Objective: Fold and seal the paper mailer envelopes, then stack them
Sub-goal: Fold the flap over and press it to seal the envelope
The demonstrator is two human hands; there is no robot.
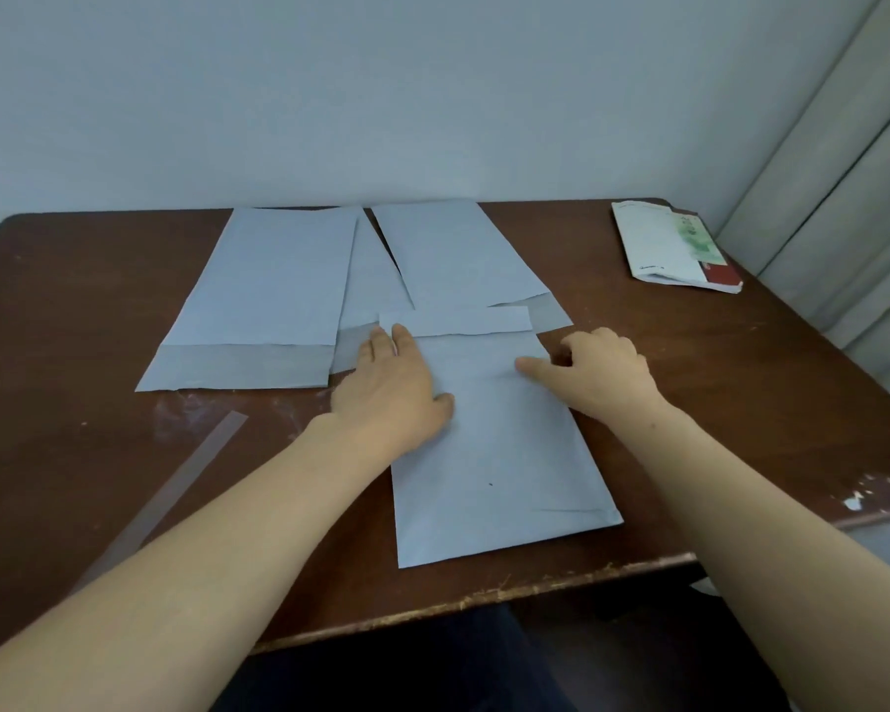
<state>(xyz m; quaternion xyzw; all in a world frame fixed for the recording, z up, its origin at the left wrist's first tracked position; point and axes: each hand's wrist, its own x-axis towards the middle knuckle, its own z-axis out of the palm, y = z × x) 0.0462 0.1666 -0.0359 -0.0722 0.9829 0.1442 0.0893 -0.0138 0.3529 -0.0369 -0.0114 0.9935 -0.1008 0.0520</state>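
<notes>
**Head view: both hands on the near mailer, flap folded down**

Well left of the left hand's fingers, we see a clear strip (176,485) lying slantwise on the brown table (73,310). Beyond and left of those fingers lies the left mailer (273,280), flat, its flap open toward us. Just ahead of the fingertips a middle mailer (371,280) shows, partly tucked under its neighbours.

The left hand (391,388) lies palm down on the near mailer (494,465). Its fingers are straight and together, and the tips reach the left end of the folded flap (456,321). The thumb is spread to the right, resting on the paper. The near mailer runs from between the two hands back to the table's near edge, and its flap is turned down across the far end.

The right hand (597,372) sits at the mailer's right edge, level with the left. One straight digit lies on the paper and points toward the left hand. The other fingers are curled with their tips down by the edge; we cannot tell whether they pinch it.

Beyond the fingers of both hands the far mailer (458,254) lies flat, with its near end just behind the folded flap. Far right of the right fingers a booklet (674,246) rests by the table's corner, near a pale curtain (833,197).
</notes>
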